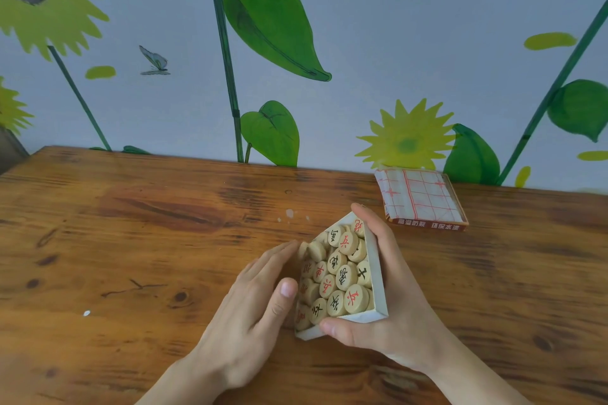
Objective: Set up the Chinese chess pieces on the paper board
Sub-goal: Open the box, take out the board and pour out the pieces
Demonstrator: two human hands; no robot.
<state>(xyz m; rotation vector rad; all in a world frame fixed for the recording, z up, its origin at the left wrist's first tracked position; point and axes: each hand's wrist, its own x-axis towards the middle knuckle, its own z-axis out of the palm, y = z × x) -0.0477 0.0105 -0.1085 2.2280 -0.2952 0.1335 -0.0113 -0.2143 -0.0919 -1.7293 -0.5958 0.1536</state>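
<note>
A white cardboard box [378, 286] full of several round wooden chess pieces [339, 273] with red and black characters is tipped up on its left side over the wooden table [131, 240]. My right hand [391, 289] grips the box from its raised right side, thumb on the near rim. My left hand [260, 302] lies flat against the lowered left side, fingers together, touching the pieces there. The folded paper board [418, 196] with red grid lines lies on the box lid [427, 225] at the back right.
The table's far edge meets a wall [329, 26] painted with sunflowers and leaves. A few small white specks [289, 213] lie on the table beyond the box.
</note>
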